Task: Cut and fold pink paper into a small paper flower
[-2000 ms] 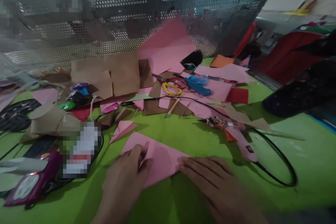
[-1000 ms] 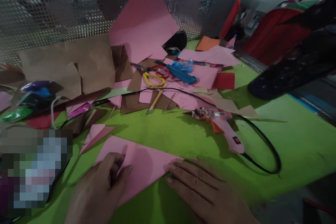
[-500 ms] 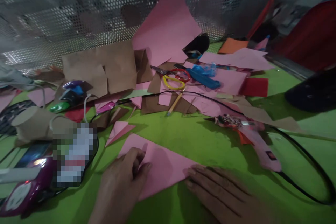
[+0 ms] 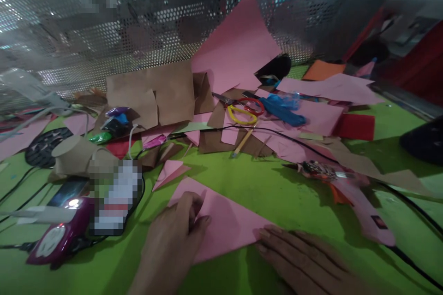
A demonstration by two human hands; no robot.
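Note:
A folded piece of pink paper [image 4: 224, 219] lies on the green tabletop in front of me, its narrow point toward the right. My left hand [image 4: 180, 230] is on the paper's left part, with fingers curled and the thumb lying on the sheet, gripping and holding it down. Stretched out flat, my right hand [image 4: 301, 258] rests its fingertips on the pointed right end; it grips nothing. Just beyond my left hand is a smaller folded pink paper piece [image 4: 169, 174].
On the right lies a pink glue gun [image 4: 360, 203] with a black cord. Scissors [image 4: 242, 113], a pencil [image 4: 244, 143] and paper scraps are piled at the back before a perforated metal panel [image 4: 155, 23]. A purple power strip [image 4: 60, 235] and phone-like object [image 4: 119, 198] lie left.
The view has shifted, so everything appears farther right. Both hands keep nearly the same place on the pink paper.

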